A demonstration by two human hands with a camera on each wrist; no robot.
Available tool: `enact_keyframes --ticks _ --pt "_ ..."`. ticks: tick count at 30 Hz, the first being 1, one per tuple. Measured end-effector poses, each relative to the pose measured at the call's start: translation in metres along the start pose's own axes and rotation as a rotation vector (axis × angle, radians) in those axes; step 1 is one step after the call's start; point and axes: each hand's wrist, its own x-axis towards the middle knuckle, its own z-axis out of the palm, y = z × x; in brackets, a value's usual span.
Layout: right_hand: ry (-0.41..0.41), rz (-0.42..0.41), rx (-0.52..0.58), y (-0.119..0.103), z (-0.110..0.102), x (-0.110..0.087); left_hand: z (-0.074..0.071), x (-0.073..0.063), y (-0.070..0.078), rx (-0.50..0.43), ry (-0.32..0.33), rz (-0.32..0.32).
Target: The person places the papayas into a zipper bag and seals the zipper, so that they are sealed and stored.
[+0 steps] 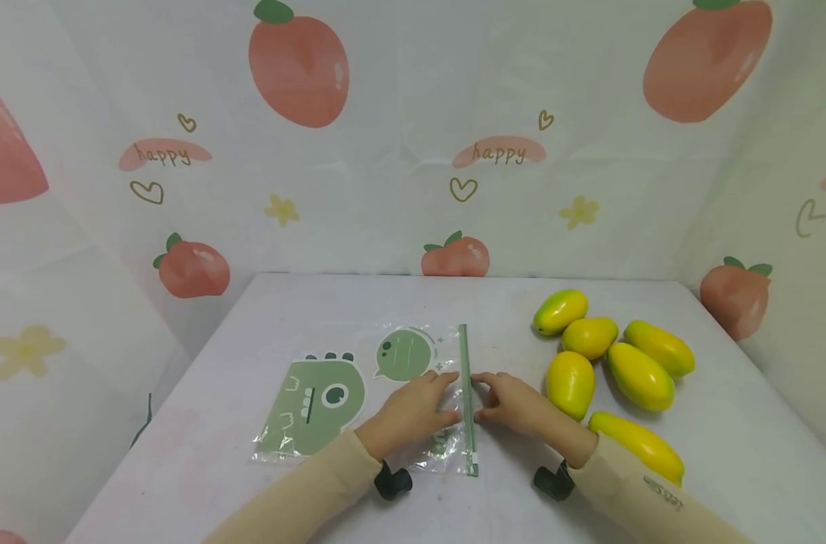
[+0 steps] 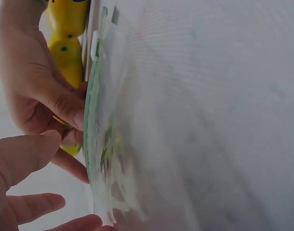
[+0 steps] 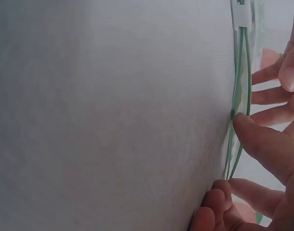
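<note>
"Lot one?"

"Zip bag [image 1: 368, 393], clear, green-printed; flat on the tabletop [image 1: 202, 423], left of centre; green strip [image 1: 465, 370] facing the right edge, presumably for access; six mangoes [image 1: 633, 370] nearer that edge."

"Handling?"

"Left hand [image 1: 413, 404] spread over the bag, likely steadying it; right hand [image 1: 518, 406], thumb and forefinger apart against the strip, perhaps to part its sides."

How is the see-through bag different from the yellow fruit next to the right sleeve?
The bag looks flat, while the fruit is plump and rounded. The bag is see-through with green pictures; the fruit is mostly yellow. The right hand touches the bag's edge, but no hand touches the fruit. Both lie on the pale table.
</note>
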Motion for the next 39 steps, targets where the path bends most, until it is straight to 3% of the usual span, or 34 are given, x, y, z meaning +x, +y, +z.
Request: enact_keyframes --ticks 15,26,39 --pt "-0.015 -0.021 -0.054 -0.003 -0.0028 0.0027 0.0069 0.0073 0.0063 0.234 -0.018 0.029" --pt "-0.024 -0.017 -0.053 -0.0011 -0.0017 0.0045 0.0081 0.0071 0.0067 0.26 -0.017 0.045" --pt "-0.052 -0.013 -0.056 -0.0001 -0.0025 0.0064 0.0074 0.0095 0.0072 0.277 -0.065 0.044"
